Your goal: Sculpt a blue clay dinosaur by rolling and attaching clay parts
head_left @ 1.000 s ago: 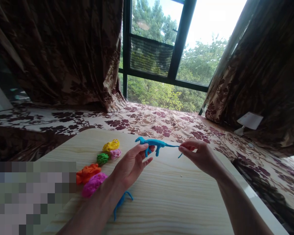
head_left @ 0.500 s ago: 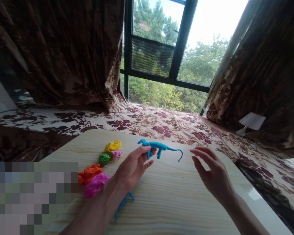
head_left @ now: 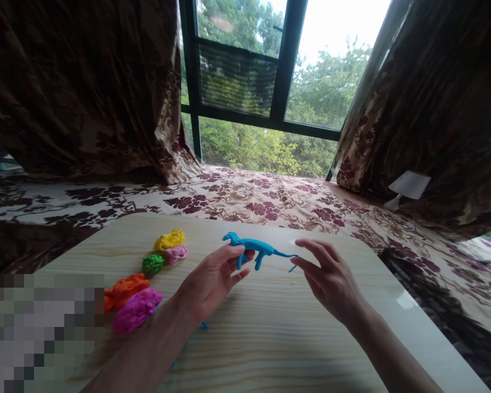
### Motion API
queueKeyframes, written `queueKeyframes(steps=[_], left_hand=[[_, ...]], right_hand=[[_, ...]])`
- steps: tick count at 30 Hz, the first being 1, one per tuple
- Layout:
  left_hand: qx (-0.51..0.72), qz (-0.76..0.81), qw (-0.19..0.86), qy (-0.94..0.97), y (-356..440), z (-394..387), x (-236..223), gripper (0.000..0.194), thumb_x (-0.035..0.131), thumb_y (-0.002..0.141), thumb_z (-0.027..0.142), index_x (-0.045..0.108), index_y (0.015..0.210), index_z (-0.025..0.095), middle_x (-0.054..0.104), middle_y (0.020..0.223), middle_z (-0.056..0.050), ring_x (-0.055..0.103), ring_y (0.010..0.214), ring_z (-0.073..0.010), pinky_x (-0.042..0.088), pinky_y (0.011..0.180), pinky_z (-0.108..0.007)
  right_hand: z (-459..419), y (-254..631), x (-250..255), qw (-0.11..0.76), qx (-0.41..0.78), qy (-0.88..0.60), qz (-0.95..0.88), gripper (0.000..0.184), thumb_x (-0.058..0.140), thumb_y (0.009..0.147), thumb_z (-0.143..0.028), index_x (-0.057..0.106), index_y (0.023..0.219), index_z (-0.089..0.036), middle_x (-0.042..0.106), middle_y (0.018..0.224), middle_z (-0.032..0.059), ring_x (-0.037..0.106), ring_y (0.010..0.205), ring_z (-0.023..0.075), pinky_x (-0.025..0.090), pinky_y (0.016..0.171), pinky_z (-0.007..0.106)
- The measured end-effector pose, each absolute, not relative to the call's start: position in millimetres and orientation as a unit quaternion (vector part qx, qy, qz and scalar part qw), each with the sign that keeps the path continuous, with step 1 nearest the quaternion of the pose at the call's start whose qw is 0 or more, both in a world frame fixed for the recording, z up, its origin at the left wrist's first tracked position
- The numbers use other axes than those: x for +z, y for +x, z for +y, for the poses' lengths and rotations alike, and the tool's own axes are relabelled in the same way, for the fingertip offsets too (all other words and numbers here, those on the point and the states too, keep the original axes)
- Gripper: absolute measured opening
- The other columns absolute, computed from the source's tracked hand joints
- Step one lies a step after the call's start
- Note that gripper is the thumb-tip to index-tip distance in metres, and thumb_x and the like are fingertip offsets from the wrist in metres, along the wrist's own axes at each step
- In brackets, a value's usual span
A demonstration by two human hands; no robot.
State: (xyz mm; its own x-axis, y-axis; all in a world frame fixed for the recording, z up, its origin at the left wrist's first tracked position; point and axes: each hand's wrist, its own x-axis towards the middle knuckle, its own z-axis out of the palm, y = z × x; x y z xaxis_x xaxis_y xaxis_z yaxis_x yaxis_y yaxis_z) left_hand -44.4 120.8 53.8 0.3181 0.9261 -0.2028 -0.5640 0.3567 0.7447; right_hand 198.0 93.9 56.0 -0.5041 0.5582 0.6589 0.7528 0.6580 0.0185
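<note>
A blue animal figure (head_left: 251, 246), seemingly of modelling clay, has a small head, legs and a long thin tail. My left hand (head_left: 213, 275) is closed on its front part, thumb on the near side, holding it up over the table. At the tail's end is my right hand (head_left: 325, 270), its fingers apart with the tail running in between. Part of the tail is hidden by a finger, and its tip shows just below. Under my left forearm, bits of a blue strand (head_left: 205, 325) peek out, mostly covered.
On the left of the pale wooden table (head_left: 265, 338) lie yellow (head_left: 169, 239), light pink (head_left: 177, 254), green (head_left: 153, 265), orange (head_left: 126, 291) and magenta (head_left: 138, 310) clumps. Beyond are a flowered cloth (head_left: 229, 196), curtains, a window and a small white lamp (head_left: 409, 185).
My right hand has moved left to the figure's tail, its fingers now around the end. My left hand still holds the figure. The whole view has shifted slightly.
</note>
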Motion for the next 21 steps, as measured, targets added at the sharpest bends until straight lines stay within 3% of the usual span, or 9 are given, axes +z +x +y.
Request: queueKeyframes(steps=[6, 13, 21], left_hand=[[0.491, 0.318, 0.760, 0.283, -43, 121, 53, 0.011, 0.064, 0.073, 0.019, 0.061, 0.083, 0.021, 0.061, 0.101, -0.002, 0.054, 0.101, -0.0181, 0.044, 0.081, -0.032], [0.487, 0.314, 0.762, 0.290, -41, 119, 53, 0.011, 0.064, 0.073, 0.021, 0.061, 0.084, 0.022, 0.061, 0.101, -0.001, 0.054, 0.102, -0.0179, 0.044, 0.081, -0.031], [0.486, 0.321, 0.764, 0.278, -41, 119, 53, 0.011, 0.064, 0.073, 0.021, 0.062, 0.084, 0.023, 0.063, 0.097, 0.000, 0.056, 0.099, -0.0166, 0.045, 0.080, -0.029]], right_hand=[[93, 197, 51, 0.370, -0.071, -0.373, -0.848, 0.035, 0.051, 0.081, -0.006, 0.056, 0.110, -0.024, 0.058, 0.105, 0.0078, 0.052, 0.091, 0.0194, 0.047, 0.073, 0.033], [90, 190, 47, 0.430, -0.005, -0.379, -0.819, 0.029, 0.053, 0.079, -0.006, 0.058, 0.103, -0.023, 0.061, 0.095, 0.0059, 0.055, 0.085, 0.0175, 0.047, 0.072, 0.031], [87, 186, 46, 0.453, -0.003, -0.395, -0.799, 0.024, 0.055, 0.079, -0.008, 0.061, 0.097, -0.023, 0.054, 0.103, 0.0073, 0.055, 0.084, 0.0166, 0.047, 0.071, 0.031]])
